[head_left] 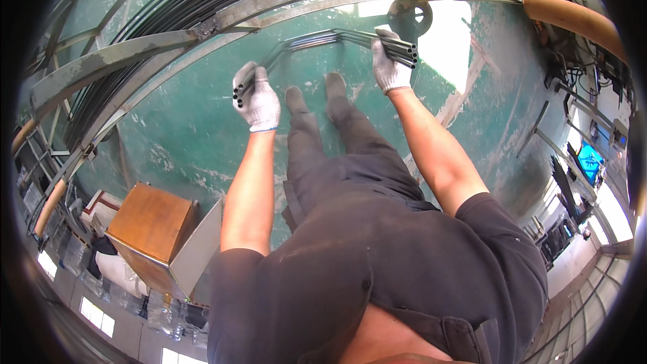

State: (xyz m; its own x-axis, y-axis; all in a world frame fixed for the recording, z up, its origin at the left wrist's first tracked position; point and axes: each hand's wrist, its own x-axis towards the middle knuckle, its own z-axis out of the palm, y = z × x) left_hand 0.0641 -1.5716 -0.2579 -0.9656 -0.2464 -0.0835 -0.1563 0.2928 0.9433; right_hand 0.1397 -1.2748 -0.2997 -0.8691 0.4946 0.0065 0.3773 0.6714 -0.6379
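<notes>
Several thin dark metal tubes (313, 40), bent at two places into a wide bracket shape, hang between my two hands in front of my feet. My left hand (258, 101), in a white knit glove, is closed round one end of the bundle, with the open tube ends showing beside the fingers. On the other side my right hand (389, 64), gloved the same way, grips the opposite end. Round hollow ends stick out past its fingers to the right. The tubes' middle stretch is held by neither hand.
Beyond my hands runs a grey metal rack (269, 1) loaded with many long dark tubes (168, 17). An orange-brown padded bar (573, 19) is at the far right. A wooden cabinet (151, 222) stands at my left. A dark round disc (411, 19) lies on the worn green floor (195, 121).
</notes>
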